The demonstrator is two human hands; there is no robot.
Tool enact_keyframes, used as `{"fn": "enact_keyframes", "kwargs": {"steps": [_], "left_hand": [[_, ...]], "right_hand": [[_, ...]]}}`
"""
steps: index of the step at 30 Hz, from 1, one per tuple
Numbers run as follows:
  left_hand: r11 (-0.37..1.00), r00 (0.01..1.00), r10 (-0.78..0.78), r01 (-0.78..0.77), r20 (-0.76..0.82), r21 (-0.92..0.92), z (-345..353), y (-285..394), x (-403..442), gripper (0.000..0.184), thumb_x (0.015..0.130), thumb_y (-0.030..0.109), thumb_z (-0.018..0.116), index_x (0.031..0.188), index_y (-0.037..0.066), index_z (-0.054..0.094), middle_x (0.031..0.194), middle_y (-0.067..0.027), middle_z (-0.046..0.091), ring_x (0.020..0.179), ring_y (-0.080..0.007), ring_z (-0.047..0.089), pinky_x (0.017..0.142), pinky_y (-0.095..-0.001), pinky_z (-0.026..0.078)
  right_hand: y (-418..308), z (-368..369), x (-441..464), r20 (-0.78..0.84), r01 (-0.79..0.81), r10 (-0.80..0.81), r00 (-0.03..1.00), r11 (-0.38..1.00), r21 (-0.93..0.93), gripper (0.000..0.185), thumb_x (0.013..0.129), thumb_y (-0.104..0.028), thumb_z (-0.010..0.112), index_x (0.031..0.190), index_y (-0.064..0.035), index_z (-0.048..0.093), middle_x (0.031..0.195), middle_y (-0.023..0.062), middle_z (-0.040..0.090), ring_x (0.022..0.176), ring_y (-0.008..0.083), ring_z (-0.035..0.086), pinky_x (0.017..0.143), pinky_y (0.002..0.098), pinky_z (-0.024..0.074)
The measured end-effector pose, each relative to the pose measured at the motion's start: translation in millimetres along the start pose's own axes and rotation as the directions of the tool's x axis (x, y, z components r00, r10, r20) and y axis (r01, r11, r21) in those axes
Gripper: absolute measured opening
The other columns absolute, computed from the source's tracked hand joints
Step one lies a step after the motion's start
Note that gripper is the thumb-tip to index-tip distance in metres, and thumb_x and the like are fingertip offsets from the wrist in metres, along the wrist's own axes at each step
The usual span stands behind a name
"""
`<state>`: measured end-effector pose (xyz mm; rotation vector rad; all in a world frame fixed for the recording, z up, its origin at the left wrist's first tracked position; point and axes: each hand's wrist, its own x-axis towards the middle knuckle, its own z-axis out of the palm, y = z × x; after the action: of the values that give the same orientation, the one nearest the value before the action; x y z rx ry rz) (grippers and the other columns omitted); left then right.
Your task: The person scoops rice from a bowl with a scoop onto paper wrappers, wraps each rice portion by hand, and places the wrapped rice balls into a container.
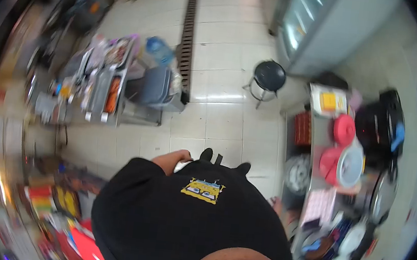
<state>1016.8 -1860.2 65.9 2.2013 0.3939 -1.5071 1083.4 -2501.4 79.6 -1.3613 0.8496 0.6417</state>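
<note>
— Nearest to the camera is the wearer's chin [241, 256] at the bottom edge, then the black shirt [158, 216]. Which step is in hand?

— I judge that the person stands on the tiled floor [224, 126] with a small white item [181, 167]. It is near the centre of the frame, at the left hand [183, 155].

— Does this hand hold it?

— Its fingers seem narrow and curled, touching the item (so it looks to me, though the hand is small). Whether they grip it, I cannot tell.

— And the right hand [275, 205]?

— It is right of centre, blurred, near the metal counter [320, 142] and left of the pink tray [318, 205]. How far open it is, or what it holds, I cannot tell.

— What does a next move call for?

— In my judgement, a steady left hand at the white item, and care of the right hand beside the crowded counter.
</note>
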Motion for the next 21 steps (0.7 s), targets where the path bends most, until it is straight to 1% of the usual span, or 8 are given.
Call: {"fn": "enact_keyframes", "kwargs": {"steps": [5, 7, 9, 10, 11, 13, 16, 21], "left_hand": [[0.578, 1.0, 0.009, -0.008, -0.004, -0.816, -26.5, 22.5, 41.5, 0.047, 0.1, 0.041, 0.055, 0.133, 0.008, 0.052, 0.121, -0.0133, 0.065, 0.091, -0.0289, 0.068, 0.074, -0.0422, 0.055], [0.637, 0.996, 0.072, -0.08, -0.045, -0.767, -41.1, 36.6, 37.0, 0.045, 0.101, 0.038, 0.054, 0.133, 0.006, 0.052, 0.124, -0.0135, 0.065, 0.094, -0.0281, 0.068, 0.076, -0.0401, 0.055], [0.639, 0.991, 0.133, -0.111, -0.033, -0.761, -50.5, 46.9, 37.4, 0.045, 0.102, 0.037, 0.053, 0.134, 0.006, 0.051, 0.127, -0.0143, 0.064, 0.098, -0.0309, 0.068, 0.078, -0.043, 0.056], [0.687, 0.974, 0.222, -0.185, -0.04, -0.703, -47.4, 25.3, 55.1, 0.045, 0.102, 0.036, 0.053, 0.134, 0.005, 0.051, 0.127, -0.0163, 0.064, 0.101, -0.0332, 0.068, 0.08, -0.0451, 0.056], [0.708, 0.953, 0.299, -0.256, -0.05, -0.658, -44.6, 15.7, 77.3, 0.046, 0.101, 0.035, 0.054, 0.134, 0.003, 0.052, 0.127, -0.0184, 0.064, 0.105, -0.0356, 0.067, 0.083, -0.0473, 0.056], [0.834, 0.951, 0.307, -0.281, -0.025, -0.475, -51.0, 12.4, 97.9, 0.046, 0.101, 0.035, 0.054, 0.133, 0.003, 0.053, 0.127, -0.0191, 0.064, 0.105, -0.0361, 0.067, 0.084, -0.0475, 0.055], [0.941, 0.959, 0.284, -0.275, 0.016, -0.199, -60.7, 39.4, 107.2, 0.046, 0.101, 0.035, 0.055, 0.132, 0.002, 0.053, 0.127, -0.0202, 0.064, 0.107, -0.037, 0.066, 0.085, -0.0477, 0.055], [0.942, 0.956, 0.288, -0.294, 0.057, 0.161, -70.9, 112.7, 125.7, 0.046, 0.1, 0.035, 0.055, 0.13, 0.001, 0.055, 0.126, -0.0221, 0.064, 0.109, -0.0385, 0.065, 0.088, -0.0482, 0.054]], "right_hand": [[71.3, 1.2, -127.6, -0.221, -0.122, 0.113, 0.969, 0.992, -0.028, 0.05, 0.096, -0.042, 0.062, 0.13, -0.0057, 0.054, 0.115, 0.012, 0.065, 0.093, 0.0308, 0.069, 0.068, 0.0474, 0.0573], [109.1, 10.3, -181.0, -0.347, -0.317, 0.208, 0.914, 0.9, -0.297, 0.041, 0.097, -0.041, 0.061, 0.105, -0.0023, 0.069, 0.091, 0.0143, 0.069, 0.068, 0.0287, 0.068, 0.061, 0.0433, 0.0564], [201.8, -22.3, -187.4, 0.0, -0.016, 0.041, 0.999, 0.401, -0.916, 0.038, 0.097, -0.04, 0.058, 0.094, -0.0072, 0.077, 0.086, 0.0171, 0.073, 0.077, 0.0358, 0.067, 0.075, 0.0419, 0.0539], [208.2, -24.5, -220.6, 0.155, 0.194, -0.116, 0.981, 0.546, -0.815, 0.037, 0.096, -0.041, 0.06, 0.098, -0.0076, 0.076, 0.089, 0.0143, 0.074, 0.078, 0.0339, 0.069, 0.075, 0.0425, 0.055], [279.4, -32.7, -197.9, -0.332, -0.382, 0.243, 0.911, 0.8, -0.463, 0.038, 0.094, -0.042, 0.064, 0.1, -0.0056, 0.075, 0.086, 0.015, 0.073, 0.077, 0.032, 0.07, 0.068, 0.0445, 0.056], [200.4, 17.5, -256.0, -0.494, -0.45, 0.409, 0.767, 0.892, 0.039, 0.04, 0.089, -0.042, 0.07, 0.1, -0.0038, 0.074, 0.079, 0.0168, 0.07, 0.074, 0.0301, 0.071, 0.062, 0.045, 0.0576], [176.2, -10.6, -235.8, -0.636, -0.313, 0.181, 0.75, 0.944, -0.101, 0.046, 0.083, -0.044, 0.075, 0.106, -0.0049, 0.07, 0.079, 0.0146, 0.069, 0.07, 0.0282, 0.072, 0.059, 0.0468, 0.0604], [40.2, -113.1, -223.6, -0.965, -0.047, -0.231, 0.12, 0.97, -0.238, 0.05, 0.082, -0.042, 0.076, 0.112, -0.0034, 0.067, 0.104, 0.0202, 0.069, 0.101, 0.0376, 0.065, 0.088, 0.0448, 0.0522]]}}
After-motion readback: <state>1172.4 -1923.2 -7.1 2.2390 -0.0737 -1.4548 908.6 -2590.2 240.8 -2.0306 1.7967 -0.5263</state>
